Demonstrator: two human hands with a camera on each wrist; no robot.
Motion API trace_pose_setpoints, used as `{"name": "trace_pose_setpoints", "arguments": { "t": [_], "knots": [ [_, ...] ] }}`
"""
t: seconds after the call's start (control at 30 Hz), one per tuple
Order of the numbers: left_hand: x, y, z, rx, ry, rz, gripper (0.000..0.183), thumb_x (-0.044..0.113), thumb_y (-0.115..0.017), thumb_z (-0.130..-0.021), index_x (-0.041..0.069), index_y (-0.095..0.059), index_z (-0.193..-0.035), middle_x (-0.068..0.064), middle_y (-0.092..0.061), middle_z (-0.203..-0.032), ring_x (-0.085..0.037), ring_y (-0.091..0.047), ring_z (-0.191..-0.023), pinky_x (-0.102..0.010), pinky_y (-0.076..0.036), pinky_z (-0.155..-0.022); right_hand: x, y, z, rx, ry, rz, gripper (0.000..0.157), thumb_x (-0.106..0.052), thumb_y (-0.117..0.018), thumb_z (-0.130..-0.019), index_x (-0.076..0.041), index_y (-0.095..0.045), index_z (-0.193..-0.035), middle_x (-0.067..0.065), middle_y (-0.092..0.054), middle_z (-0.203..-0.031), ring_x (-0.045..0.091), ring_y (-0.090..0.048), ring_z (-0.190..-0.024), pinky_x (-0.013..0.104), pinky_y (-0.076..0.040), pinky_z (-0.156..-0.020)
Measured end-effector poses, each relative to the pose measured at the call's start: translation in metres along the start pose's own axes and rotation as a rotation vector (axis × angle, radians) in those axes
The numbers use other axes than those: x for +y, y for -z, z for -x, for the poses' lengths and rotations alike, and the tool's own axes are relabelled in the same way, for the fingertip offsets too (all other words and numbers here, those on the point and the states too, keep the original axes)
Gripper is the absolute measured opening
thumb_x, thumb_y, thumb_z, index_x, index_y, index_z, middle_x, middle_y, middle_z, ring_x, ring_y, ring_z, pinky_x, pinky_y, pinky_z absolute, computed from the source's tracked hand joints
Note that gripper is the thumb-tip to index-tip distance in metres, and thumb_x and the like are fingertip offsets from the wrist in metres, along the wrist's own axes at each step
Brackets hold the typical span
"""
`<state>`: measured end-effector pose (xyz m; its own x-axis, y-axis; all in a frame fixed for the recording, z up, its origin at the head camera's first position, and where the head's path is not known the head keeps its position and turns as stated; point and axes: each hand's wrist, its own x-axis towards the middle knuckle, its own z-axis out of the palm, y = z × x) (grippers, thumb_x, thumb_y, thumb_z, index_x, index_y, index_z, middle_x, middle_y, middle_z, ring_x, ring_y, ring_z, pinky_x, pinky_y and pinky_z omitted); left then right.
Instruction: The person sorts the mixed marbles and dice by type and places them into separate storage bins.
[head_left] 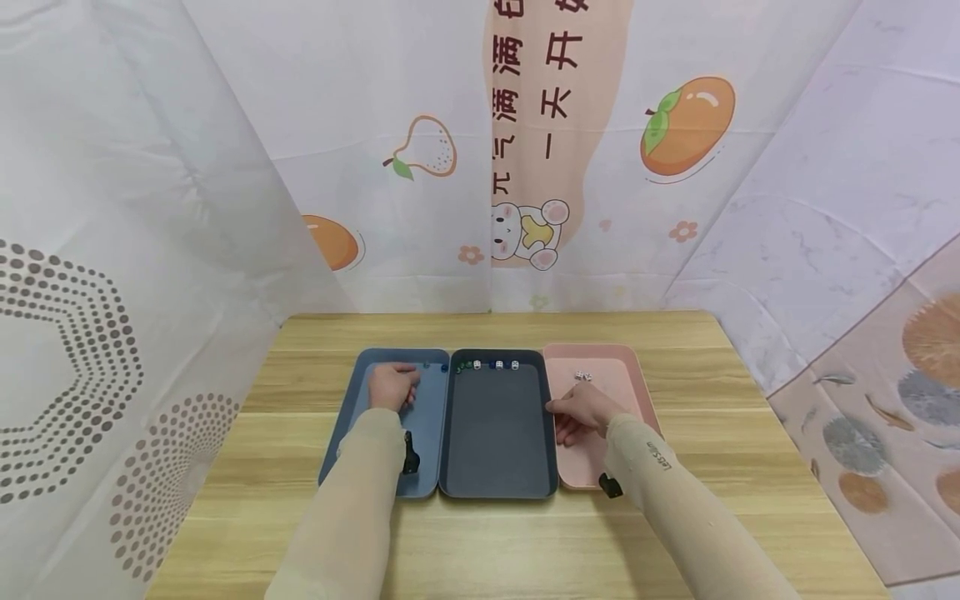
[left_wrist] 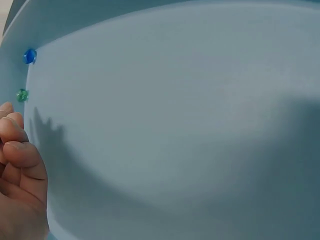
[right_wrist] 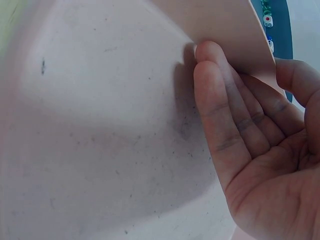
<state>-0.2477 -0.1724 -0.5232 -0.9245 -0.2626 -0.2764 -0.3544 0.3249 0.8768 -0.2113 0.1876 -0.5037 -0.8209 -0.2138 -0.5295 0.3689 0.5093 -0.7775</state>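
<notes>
My left hand [head_left: 392,387] is over the far part of the blue tray [head_left: 341,429], forefinger stretched out and the other fingers curled loosely. Just beyond its fingertips, a green glass bead [left_wrist: 22,95] and a blue glass bead [left_wrist: 30,56] lie along the tray's wall. I see nothing in that hand, though part of it is out of the left wrist view. My right hand [head_left: 585,408] is at the left wall of the pink tray [head_left: 645,396], fingers inside and thumb by the rim. Its palm looks bare; firm contact with the wall is unclear. White dice [head_left: 582,377] lie beyond it.
Between the two trays stands a dark grey tray [head_left: 498,433]. Along its far wall is a row of green beads [head_left: 468,364], blue beads [head_left: 492,364] and white dice [head_left: 515,365]. All three trays rest side by side on a wooden table [head_left: 480,542], with a printed curtain [head_left: 337,67] behind.
</notes>
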Motion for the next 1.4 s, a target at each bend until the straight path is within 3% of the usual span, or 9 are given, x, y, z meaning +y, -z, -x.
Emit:
{"name": "trace_pose_setpoints", "arguments": {
  "t": [0.23, 0.4, 0.53, 0.83, 1.03, 1.2, 1.4],
  "knots": [
    [0.008, 0.000, -0.002, -0.020, -0.006, 0.019, 0.027, 0.010, -0.069, -0.097, 0.002, -0.073, -0.123, -0.014, -0.071, -0.078, -0.012, -0.056, -0.050, -0.025, -0.047, -0.045, 0.001, 0.001, -0.001, -0.001, -0.002, -0.003, 0.037, -0.022, -0.066, -0.100, 0.007, -0.074, -0.078, 0.021, -0.073, -0.071, 0.021, -0.071, -0.056, 0.036, -0.062, -0.058],
    [0.017, 0.001, 0.001, -0.046, -0.032, 0.006, 0.025, 0.013, -0.069, -0.098, 0.002, -0.075, -0.120, -0.017, -0.071, -0.078, -0.014, -0.056, -0.049, -0.026, -0.046, -0.044, 0.000, 0.001, 0.000, -0.003, 0.002, -0.004, 0.036, -0.021, -0.065, -0.100, 0.007, -0.074, -0.078, 0.021, -0.073, -0.072, 0.022, -0.071, -0.057, 0.036, -0.062, -0.058],
    [0.021, 0.001, 0.002, -0.085, -0.040, -0.031, 0.022, 0.017, -0.069, -0.099, 0.004, -0.076, -0.116, -0.013, -0.069, -0.072, -0.015, -0.057, -0.051, -0.027, -0.047, -0.045, -0.001, 0.002, 0.002, -0.014, 0.004, -0.002, 0.036, -0.021, -0.064, -0.100, 0.007, -0.074, -0.079, 0.023, -0.073, -0.074, 0.022, -0.072, -0.058, 0.037, -0.063, -0.059],
    [0.037, -0.003, 0.011, -0.148, -0.158, -0.135, 0.021, 0.020, -0.069, -0.100, 0.004, -0.078, -0.110, -0.022, -0.071, -0.081, -0.018, -0.059, -0.053, -0.035, -0.054, -0.054, -0.001, 0.002, 0.002, -0.018, 0.010, 0.016, 0.037, -0.022, -0.065, -0.100, 0.008, -0.074, -0.081, 0.024, -0.073, -0.076, 0.023, -0.072, -0.060, 0.037, -0.063, -0.060],
    [0.045, -0.009, 0.024, -0.205, -0.216, -0.253, 0.020, 0.020, -0.069, -0.100, 0.005, -0.079, -0.107, -0.016, -0.066, -0.067, -0.018, -0.058, -0.052, -0.034, -0.052, -0.054, -0.002, 0.001, 0.004, -0.015, 0.018, 0.017, 0.037, -0.023, -0.065, -0.100, 0.009, -0.074, -0.082, 0.025, -0.073, -0.076, 0.023, -0.073, -0.060, 0.037, -0.063, -0.060],
    [0.046, -0.013, 0.035, -0.228, -0.211, -0.369, 0.021, 0.020, -0.070, -0.099, 0.002, -0.079, -0.090, -0.004, -0.056, -0.054, -0.017, -0.055, -0.048, -0.029, -0.048, -0.050, -0.002, 0.001, 0.004, -0.014, 0.002, 0.013, 0.037, -0.022, -0.064, -0.101, 0.008, -0.074, -0.082, 0.023, -0.074, -0.076, 0.023, -0.073, -0.060, 0.037, -0.063, -0.061],
    [0.042, -0.015, 0.045, -0.261, -0.223, -0.515, 0.034, 0.025, -0.071, -0.098, 0.004, -0.075, -0.071, -0.001, -0.055, -0.051, -0.016, -0.055, -0.046, -0.028, -0.046, -0.048, -0.001, 0.001, 0.003, -0.004, -0.001, 0.015, 0.037, -0.022, -0.064, -0.101, 0.006, -0.074, -0.080, 0.021, -0.074, -0.074, 0.023, -0.073, -0.060, 0.036, -0.063, -0.060]
  ]
}}
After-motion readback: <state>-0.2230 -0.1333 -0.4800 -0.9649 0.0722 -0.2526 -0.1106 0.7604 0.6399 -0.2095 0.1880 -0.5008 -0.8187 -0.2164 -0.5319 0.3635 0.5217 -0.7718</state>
